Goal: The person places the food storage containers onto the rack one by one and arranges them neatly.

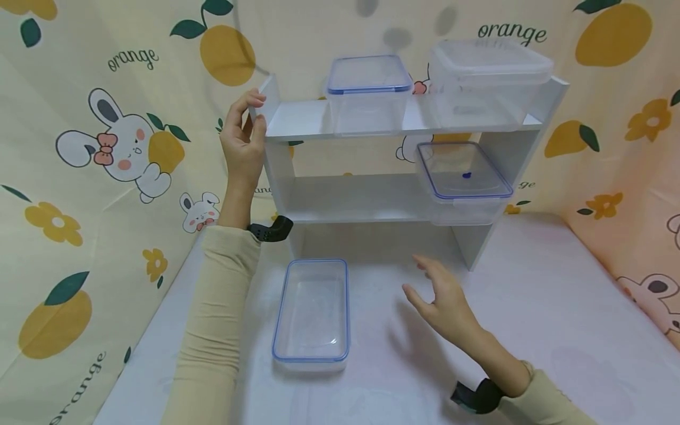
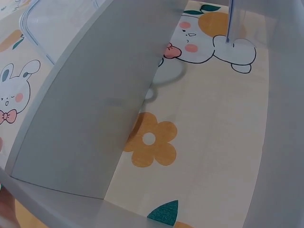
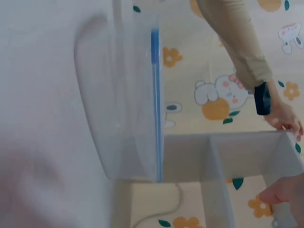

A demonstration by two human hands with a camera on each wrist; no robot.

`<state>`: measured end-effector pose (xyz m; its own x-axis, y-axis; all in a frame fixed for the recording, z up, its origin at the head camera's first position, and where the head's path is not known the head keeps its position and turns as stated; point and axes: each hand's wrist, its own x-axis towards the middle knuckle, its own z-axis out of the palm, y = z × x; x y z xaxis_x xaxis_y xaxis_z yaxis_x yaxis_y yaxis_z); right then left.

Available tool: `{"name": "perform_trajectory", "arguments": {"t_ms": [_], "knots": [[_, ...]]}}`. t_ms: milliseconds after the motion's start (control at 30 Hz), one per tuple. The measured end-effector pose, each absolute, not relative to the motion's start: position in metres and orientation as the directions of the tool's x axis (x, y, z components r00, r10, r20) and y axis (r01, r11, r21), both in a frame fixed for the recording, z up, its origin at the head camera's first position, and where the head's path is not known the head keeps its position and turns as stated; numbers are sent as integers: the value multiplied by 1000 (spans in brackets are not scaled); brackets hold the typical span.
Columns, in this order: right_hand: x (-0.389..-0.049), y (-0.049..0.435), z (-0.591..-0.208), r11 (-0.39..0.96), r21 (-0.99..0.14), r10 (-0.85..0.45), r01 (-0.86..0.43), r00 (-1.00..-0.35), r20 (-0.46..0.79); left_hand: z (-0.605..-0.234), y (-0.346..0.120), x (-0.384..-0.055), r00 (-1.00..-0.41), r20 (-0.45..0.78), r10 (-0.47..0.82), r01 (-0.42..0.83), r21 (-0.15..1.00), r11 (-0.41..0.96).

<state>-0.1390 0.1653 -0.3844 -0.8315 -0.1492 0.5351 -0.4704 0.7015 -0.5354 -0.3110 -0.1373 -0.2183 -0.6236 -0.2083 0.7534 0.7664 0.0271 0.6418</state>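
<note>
The left hand (image 1: pixel 243 134) curls its fingers on the edge of the shelf (image 1: pixel 350 198), the step in hand seemingly to steady it; the right hand (image 1: pixel 443 298), fingers spread and holding nothing, hangs over the worktop (image 1: pixel 372 395); to its left sits the near box (image 1: pixel 312 310), with no contents visible; lifting it would call for a firm grip; beyond the right hand, the middle box (image 1: pixel 462 174) shows a blue speck, whether in or on it I cannot tell; right of the left hand, the small top box (image 1: pixel 369 97) and big top box (image 1: pixel 486 88) look empty.

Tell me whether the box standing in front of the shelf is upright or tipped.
Upright: in the head view, the box sits flat on the table, its blue-edged top facing up.
</note>
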Motion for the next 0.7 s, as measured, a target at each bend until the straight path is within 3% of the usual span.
{"name": "perform_trajectory", "arguments": {"t_ms": [200, 700], "knots": [[-138, 156, -392, 621, -667, -181, -412, -903, 389, -221, -139, -317, -596, 777, -201, 788, 614, 39], [-138, 136, -420, 482, -828, -240, -285, -952, 188, -224, -139, -319, -579, 790, -204, 799, 599, 54]]}}
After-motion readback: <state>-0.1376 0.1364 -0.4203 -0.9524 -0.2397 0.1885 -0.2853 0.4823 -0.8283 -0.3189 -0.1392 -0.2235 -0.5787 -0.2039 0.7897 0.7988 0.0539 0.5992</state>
